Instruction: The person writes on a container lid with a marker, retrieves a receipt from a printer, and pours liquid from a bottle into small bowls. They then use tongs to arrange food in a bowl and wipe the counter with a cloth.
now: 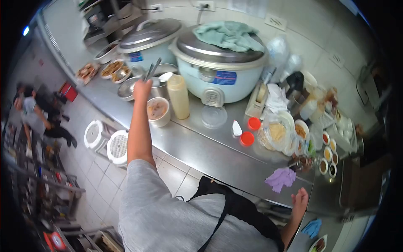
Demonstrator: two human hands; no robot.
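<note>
My left hand point(142, 89) reaches over the steel counter with its fingers wrapped round metal tongs point(153, 68). Just below it stands a white tub of food point(158, 110), and a metal bowl point(126, 89) lies to its left. A tall squeeze bottle point(179, 97) stands to the right of the tub, beside a clear round lid point(214, 116). My right hand point(299, 199) is near the counter's front edge, fingers loosely bent and nothing seen in them. A purple cloth point(281, 179) is the nearest thing to it.
Two large rice cookers point(222, 73) stand along the wall. Red lids point(247, 138), bagged food point(275, 133) and small sauce cups point(328, 153) are on the right. White stools point(117, 147) stand below the counter. Another person point(35, 115) is at the far left.
</note>
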